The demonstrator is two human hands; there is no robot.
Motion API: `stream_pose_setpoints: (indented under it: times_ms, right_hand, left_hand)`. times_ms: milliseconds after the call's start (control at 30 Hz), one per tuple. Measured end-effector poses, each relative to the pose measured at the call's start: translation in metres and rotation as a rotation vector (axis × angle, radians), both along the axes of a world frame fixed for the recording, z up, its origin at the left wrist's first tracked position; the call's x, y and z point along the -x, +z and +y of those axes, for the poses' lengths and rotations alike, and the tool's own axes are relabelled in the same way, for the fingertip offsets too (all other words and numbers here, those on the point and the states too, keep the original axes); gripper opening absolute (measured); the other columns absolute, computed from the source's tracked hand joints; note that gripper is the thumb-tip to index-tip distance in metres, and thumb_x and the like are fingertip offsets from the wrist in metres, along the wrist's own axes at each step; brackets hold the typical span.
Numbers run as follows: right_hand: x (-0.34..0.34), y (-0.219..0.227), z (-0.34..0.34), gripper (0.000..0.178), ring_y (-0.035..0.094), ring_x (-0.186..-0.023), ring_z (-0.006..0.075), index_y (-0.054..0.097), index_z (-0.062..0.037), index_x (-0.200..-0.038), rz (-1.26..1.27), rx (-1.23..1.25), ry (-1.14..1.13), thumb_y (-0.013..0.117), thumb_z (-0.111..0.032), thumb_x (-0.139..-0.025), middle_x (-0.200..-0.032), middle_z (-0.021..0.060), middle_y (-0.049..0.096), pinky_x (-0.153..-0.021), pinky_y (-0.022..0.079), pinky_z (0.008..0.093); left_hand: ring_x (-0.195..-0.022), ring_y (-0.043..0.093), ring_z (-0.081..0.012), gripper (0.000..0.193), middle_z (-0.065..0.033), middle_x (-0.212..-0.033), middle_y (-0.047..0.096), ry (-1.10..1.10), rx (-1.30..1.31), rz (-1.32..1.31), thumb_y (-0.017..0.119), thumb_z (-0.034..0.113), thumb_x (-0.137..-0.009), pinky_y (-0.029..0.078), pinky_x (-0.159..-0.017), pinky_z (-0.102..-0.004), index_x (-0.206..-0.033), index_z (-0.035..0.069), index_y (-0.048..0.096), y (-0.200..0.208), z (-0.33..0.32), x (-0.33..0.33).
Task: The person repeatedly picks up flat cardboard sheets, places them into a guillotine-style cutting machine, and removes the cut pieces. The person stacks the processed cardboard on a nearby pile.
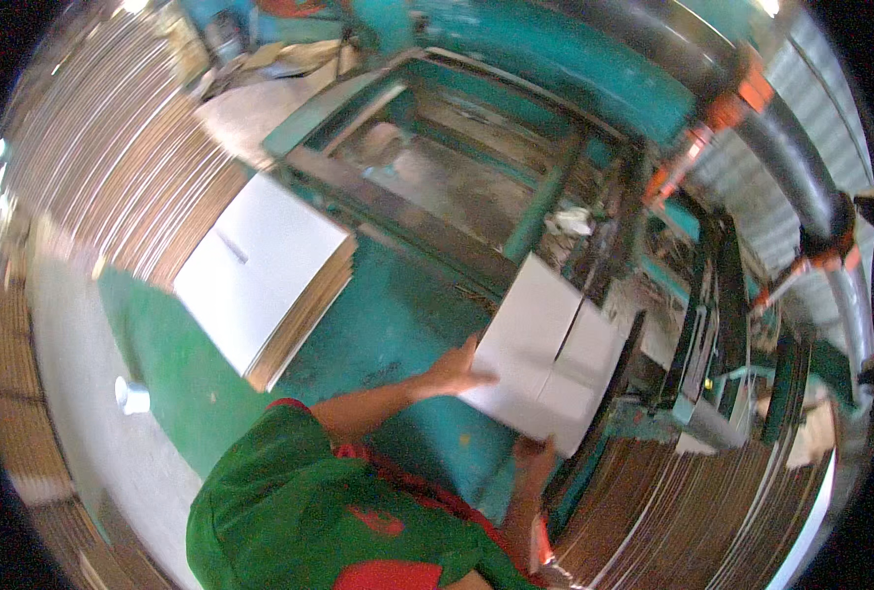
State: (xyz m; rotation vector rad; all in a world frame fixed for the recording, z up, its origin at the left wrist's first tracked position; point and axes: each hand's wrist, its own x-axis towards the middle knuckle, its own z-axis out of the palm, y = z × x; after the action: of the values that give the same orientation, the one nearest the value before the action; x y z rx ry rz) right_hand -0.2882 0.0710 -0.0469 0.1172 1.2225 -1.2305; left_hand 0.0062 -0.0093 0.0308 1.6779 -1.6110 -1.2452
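Note:
A white-faced cardboard sheet [525, 320] with a dark slot across it is held between my two hands at the machine's near edge. My left hand [453, 372] is closed on its left edge, with the thumb over the white face and the other fingers partly hidden. At the near lower edge, my right hand [535, 452] grips the same sheet; its fingers are blurred and partly covered. To the left stands a stack of white-topped cardboard sheets [265, 261], apart from both hands.
A teal machine frame [388, 211] spans the middle, with a black roller pipe [791, 147] and orange brackets [742, 98] at upper right. Long cardboard stacks [112, 128] fill the far left; more brown cardboard [668, 511] stands at near right. A white cup-like object [133, 395] lies on the floor.

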Motion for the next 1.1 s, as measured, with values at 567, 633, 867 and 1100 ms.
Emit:
stream_pose_setpoints:
  times_ms: [567, 633, 867, 1100]
  right_hand:
    - [-0.321, 0.235, -0.055, 0.034, 0.066, -0.076, 0.0223, 0.050, -0.0026, -0.124, 0.359, 0.880, 1.057, 0.051, -0.025, -0.099, -0.099, 0.0138, 0.066, -0.072, 0.054, 0.0359]
    - [-0.353, 0.210, -0.033, 0.039, 0.066, -0.081, 0.0240, 0.046, -0.0029, -0.131, 0.345, 0.739, 1.213, 0.051, -0.024, -0.098, -0.106, 0.0156, 0.065, -0.074, 0.055, 0.0382]
    - [-0.439, 0.145, 0.054, 0.060, 0.054, -0.113, 0.0266, 0.033, -0.0025, -0.139, 0.498, 0.595, 1.268, 0.062, -0.022, -0.091, -0.130, 0.0166, 0.051, -0.087, 0.051, 0.0405]
    - [-0.505, 0.140, 0.049, 0.067, 0.053, -0.117, 0.0326, 0.032, 0.0054, -0.138, 1.086, 0.806, 1.231, 0.065, -0.027, -0.089, -0.130, 0.0223, 0.050, -0.096, 0.045, 0.0403]
  left_hand:
    - [-0.077, 0.067, -0.0386, 0.072, -0.0241, -0.081, 0.065, 1.180, 0.381, -0.141, 0.064, 0.054, -0.084, 0.052, -0.069, -0.0471, -0.118, -0.006, 0.042, 0.158, 0.229, -0.241]
    - [-0.078, 0.068, -0.0367, 0.073, -0.0211, -0.079, 0.067, 1.149, 0.075, -0.218, 0.060, 0.065, -0.081, 0.053, -0.071, -0.0453, -0.109, -0.003, 0.055, 0.143, 0.253, -0.271]
    - [-0.079, 0.068, -0.0364, 0.074, -0.0175, -0.079, 0.069, 0.854, -0.250, -0.279, 0.055, 0.074, -0.077, 0.054, -0.073, -0.0444, -0.089, 0.003, 0.069, 0.114, 0.279, -0.326]
    - [-0.077, 0.067, -0.0376, 0.064, -0.0201, -0.079, 0.068, 0.653, -0.113, -0.237, 0.049, 0.064, -0.089, 0.051, -0.069, -0.0459, -0.088, 0.002, 0.067, 0.103, 0.289, -0.363]
